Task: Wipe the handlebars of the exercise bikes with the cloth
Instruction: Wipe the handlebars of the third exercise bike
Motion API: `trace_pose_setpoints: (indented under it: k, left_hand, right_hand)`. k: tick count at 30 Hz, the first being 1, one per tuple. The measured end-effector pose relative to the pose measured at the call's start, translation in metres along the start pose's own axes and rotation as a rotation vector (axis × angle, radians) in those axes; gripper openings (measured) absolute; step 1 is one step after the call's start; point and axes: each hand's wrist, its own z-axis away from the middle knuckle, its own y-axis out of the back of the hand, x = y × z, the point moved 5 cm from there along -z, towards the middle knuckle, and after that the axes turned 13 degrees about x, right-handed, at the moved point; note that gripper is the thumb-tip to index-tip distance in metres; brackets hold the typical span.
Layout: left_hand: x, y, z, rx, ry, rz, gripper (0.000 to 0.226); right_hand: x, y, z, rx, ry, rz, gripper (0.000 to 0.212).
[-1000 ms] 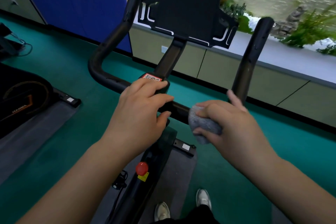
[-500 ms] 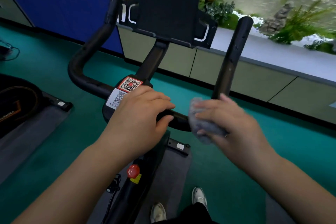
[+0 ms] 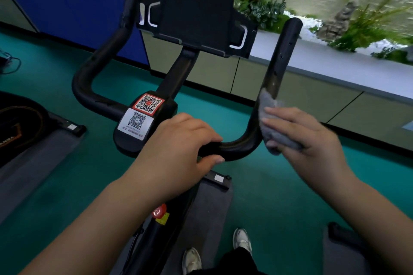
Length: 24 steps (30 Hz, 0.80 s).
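My forearms run bare from the lower corners of the frame to my left hand (image 3: pixel 178 140) and right hand (image 3: pixel 306 138), no sleeves, watch or rings. At the bottom centre: dark trousers (image 3: pixel 232 263) and pale grey-white sneakers (image 3: pixel 242 241).

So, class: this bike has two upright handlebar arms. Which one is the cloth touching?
The right handlebar arm. The right hand presses the grey cloth against its lower part, near the bend. The left handlebar arm stands bare, with no hand on it.

Right hand (image 3: pixel 306 138) motion-blurred; cloth (image 3: pixel 269 118) hides the handlebar (image 3: pixel 234 147) bend beneath.
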Motion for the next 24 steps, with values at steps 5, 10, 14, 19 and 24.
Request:
trace_pose_setpoints:
  k: [5,10,14,19,24]
  left_hand:
    - [0.008,-0.005,-0.010,-0.005,-0.005,0.014,0.050]
    - [0.018,-0.012,-0.019,-0.060,0.040,0.036,0.044]
    - [0.024,-0.017,-0.025,-0.060,0.076,0.070,0.045]
    - [0.028,-0.022,-0.030,-0.077,0.100,0.061,0.047]
    - [0.032,-0.022,-0.036,-0.062,0.134,0.060,0.049]
  right_hand:
    - [-0.014,-0.014,-0.004,-0.031,0.113,-0.084,0.022]
    - [0.037,0.008,-0.032,0.037,-0.089,0.020,0.031]
    - [0.011,-0.006,-0.019,-0.019,-0.085,-0.129,0.030]
    - [0.026,-0.007,-0.031,0.018,-0.121,-0.120,0.029]
    - [0.037,-0.006,-0.042,0.070,-0.144,-0.097,0.030]
